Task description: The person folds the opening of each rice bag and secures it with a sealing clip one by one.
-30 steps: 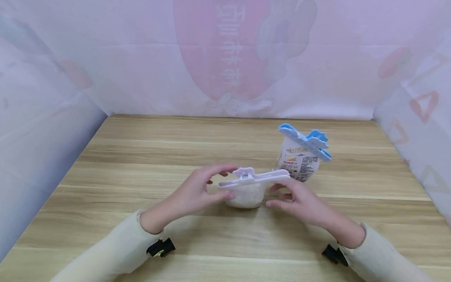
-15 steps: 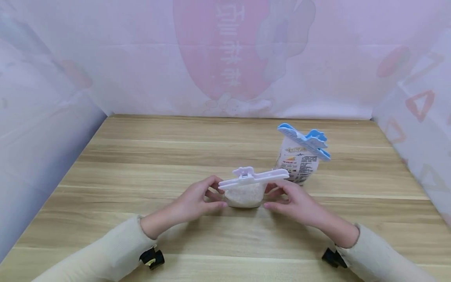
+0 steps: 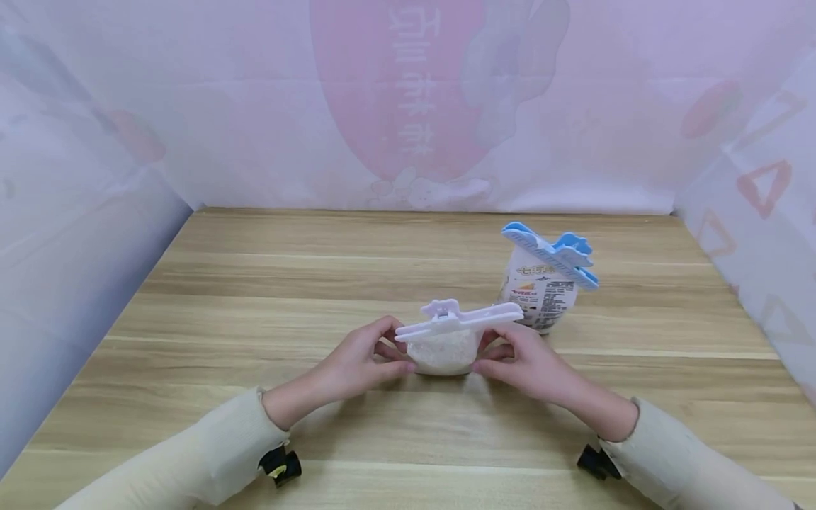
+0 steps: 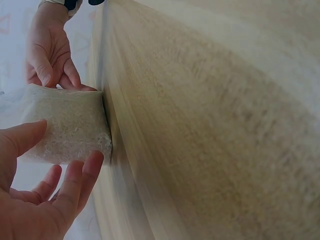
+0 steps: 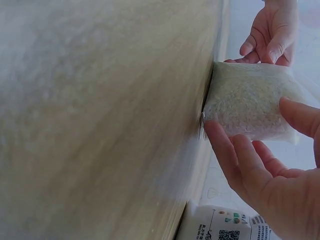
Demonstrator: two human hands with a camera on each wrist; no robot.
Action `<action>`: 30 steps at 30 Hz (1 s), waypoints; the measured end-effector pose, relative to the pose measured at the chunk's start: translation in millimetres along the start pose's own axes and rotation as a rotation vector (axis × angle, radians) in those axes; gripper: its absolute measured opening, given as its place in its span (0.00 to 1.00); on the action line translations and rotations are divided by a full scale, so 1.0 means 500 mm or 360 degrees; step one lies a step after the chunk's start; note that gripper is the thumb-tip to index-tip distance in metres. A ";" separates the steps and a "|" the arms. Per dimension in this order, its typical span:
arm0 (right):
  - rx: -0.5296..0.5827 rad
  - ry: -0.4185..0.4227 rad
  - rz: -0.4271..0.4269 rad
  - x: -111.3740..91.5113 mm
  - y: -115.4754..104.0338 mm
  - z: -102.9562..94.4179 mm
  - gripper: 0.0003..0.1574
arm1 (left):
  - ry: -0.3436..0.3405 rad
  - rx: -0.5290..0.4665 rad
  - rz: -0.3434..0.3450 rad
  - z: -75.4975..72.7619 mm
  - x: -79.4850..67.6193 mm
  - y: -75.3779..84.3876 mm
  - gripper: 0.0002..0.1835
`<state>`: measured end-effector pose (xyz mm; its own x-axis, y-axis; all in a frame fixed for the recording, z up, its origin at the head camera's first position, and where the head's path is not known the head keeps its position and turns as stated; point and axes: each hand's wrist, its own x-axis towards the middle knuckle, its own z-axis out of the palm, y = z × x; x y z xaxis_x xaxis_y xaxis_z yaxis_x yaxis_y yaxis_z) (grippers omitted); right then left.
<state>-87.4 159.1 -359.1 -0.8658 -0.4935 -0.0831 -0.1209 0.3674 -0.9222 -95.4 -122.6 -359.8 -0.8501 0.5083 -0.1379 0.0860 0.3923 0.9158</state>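
Observation:
A small clear bag of rice [image 3: 443, 353] stands upright on the table, its top clamped by a long lilac bag clip [image 3: 459, 322] that juts out past the bag on the right. My left hand [image 3: 358, 361] holds the bag's left side, thumb at the lower front corner. On the opposite side my right hand [image 3: 534, 365] holds it the same way. Both wrist views show pale grains through the plastic [image 4: 70, 120], with thumb and curled fingertips [image 5: 217, 137] around the bag's edges. The fingers behind the bag are partly hidden in the head view.
Behind my right hand stands a printed white packet [image 3: 534, 301], closed with a blue bag clip [image 3: 554, 256]. The wooden table [image 3: 287, 262] ends at a pinkish printed cloth backdrop [image 3: 255, 142], with cloth walls at both sides.
My left hand has come down from beside the clip to the bag's lower left side. The right hand has moved slightly inward against the bag. The packet behind stays put.

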 end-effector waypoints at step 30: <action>-0.0107 0.0084 -0.0092 0.078 -0.012 0.016 0.13 | 0.0100 0.0022 0.0005 -0.050 0.016 -0.031 0.18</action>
<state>-116.5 131.5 -360.1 -0.8804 -0.4741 -0.0087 -0.2024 0.3923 -0.8973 -116.4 -144.0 -365.8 -0.8806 0.4607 -0.1108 0.0955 0.4017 0.9108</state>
